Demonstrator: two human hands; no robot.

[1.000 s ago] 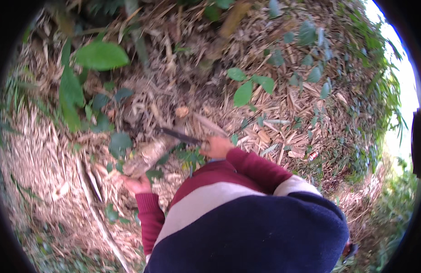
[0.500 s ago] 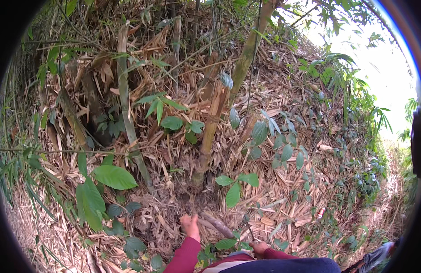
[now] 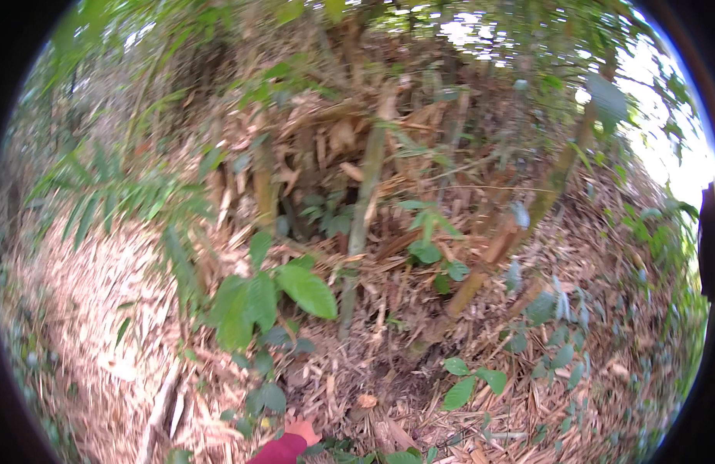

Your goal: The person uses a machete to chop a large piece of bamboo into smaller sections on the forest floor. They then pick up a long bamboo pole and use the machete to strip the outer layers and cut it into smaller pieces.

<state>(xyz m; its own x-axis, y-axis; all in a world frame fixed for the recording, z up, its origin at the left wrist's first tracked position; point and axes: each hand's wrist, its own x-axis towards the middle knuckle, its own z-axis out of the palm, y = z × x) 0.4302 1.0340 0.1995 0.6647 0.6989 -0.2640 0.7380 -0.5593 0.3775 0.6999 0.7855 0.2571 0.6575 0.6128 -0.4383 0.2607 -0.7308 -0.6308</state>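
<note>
Peeking in at the bottom edge of the head view, one hand [image 3: 302, 429] in a red sleeve [image 3: 276, 451] rested on the dry leaf litter [image 3: 357, 387], too little of it showing to tell whether it was spread or closed, or whether it was the left. The other hand was out of sight. Near it grew a leafy green plant [image 3: 272, 298], and thin bamboo stems [image 3: 361, 224] stood farther up the slope.

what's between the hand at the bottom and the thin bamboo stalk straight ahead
The left hand lies low on the dry leaf litter. Between it and the thin bamboo stalk stands a broad-leaved green plant, slightly left of the line, plus loose dead leaves and sticks. Nothing solid blocks the way.
</note>
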